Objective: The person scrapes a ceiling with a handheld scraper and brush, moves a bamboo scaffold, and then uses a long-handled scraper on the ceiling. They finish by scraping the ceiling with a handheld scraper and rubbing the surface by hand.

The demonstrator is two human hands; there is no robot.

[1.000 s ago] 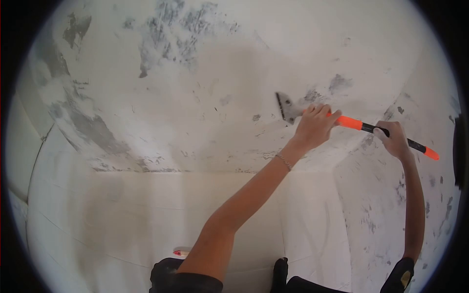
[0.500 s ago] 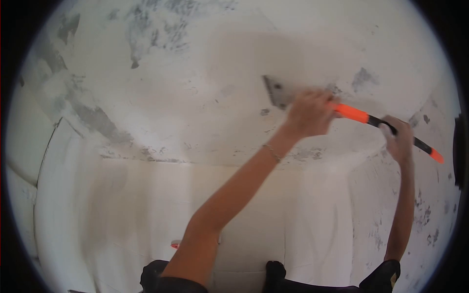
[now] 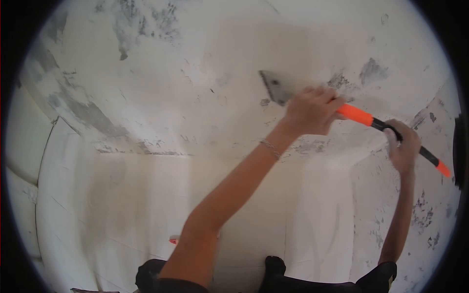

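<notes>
Both my hands hold a long-handled scraper (image 3: 355, 115) with an orange and black handle. My left hand (image 3: 312, 111) is wrapped around the front of the handle, close behind the metal blade. My right hand (image 3: 404, 146) grips the black rear section, and the orange end sticks out beyond it. The wide blade (image 3: 277, 89) is at the pale, patchy wall surface (image 3: 234, 53), tilted with its edge toward the left. Whether the whole edge touches cannot be made out. A thin bracelet (image 3: 271, 149) is on my left wrist.
Dark grey patches (image 3: 93, 117) mark the wall at left, and more marks (image 3: 424, 215) cover the side wall at right. Pale sheet-like covering (image 3: 168, 205) spreads below. A small red object (image 3: 174, 240) lies near my left arm. A black-covered foot (image 3: 275, 266) shows at the bottom.
The blade has shifted slightly left and up across the view. My right hand and the handle's rear end have moved a little right and down, so the scraper slants more steeply.
</notes>
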